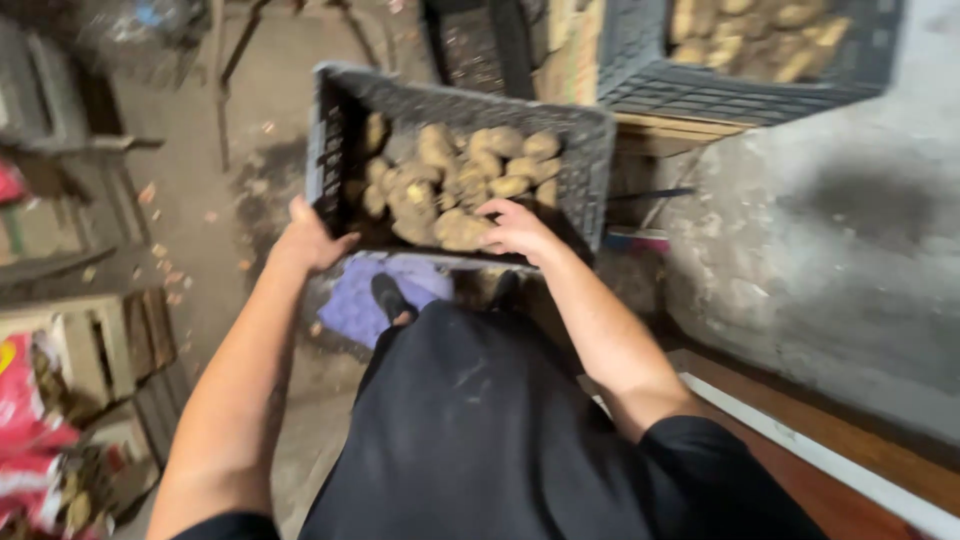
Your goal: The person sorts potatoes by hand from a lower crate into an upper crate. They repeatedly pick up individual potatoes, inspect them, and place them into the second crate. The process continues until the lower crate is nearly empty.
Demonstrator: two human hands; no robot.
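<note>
Sleeves: short, black, ending above the elbows
Forearms: bare
Garment: black, covering torso and legs
Shoes: dark

Dark plastic crates: three. Near crate (590, 160), held at near rim, potatoes (450, 185) inside, roughly twenty, blur blocks exact count. Second crate (700, 90) beyond near crate, right, also potatoes, uncountable. Third crate (470, 45) just behind near crate. Hands on near crate: two, left hand (308, 238), right hand (515, 228). Shoes below near crate: two.
</note>
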